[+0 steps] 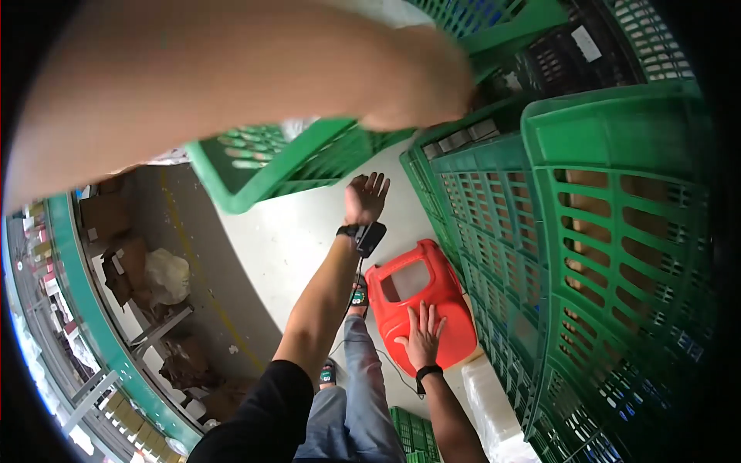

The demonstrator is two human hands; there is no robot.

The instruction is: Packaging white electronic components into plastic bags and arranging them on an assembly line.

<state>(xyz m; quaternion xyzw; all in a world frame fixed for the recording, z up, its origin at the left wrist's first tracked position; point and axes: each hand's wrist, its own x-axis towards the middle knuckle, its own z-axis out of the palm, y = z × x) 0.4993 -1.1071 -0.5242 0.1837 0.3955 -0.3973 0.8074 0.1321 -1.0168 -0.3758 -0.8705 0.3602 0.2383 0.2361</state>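
Note:
My left hand (367, 199) is stretched out over the pale floor with its fingers apart and nothing in it. It is just below a tilted green plastic crate (309, 166), and I cannot tell whether they touch. A black device (370, 239) is strapped to that wrist, with a cable running down. My right hand (422, 336) lies with spread fingers on a red plastic object (455, 328), which has a large rectangular opening at its far end and looks like a stool. Another person's blurred forearm (231, 85) crosses the top, its hand beside the tilted crate.
Tall stacks of green mesh crates (617, 231) line the right side. A clear plastic-wrapped bundle (494, 405) and a small green crate (413, 432) are near my right forearm. On the left, cardboard boxes (106, 217) and a plastic bag (166, 275) lie beneath a green-edged shelf (100, 316).

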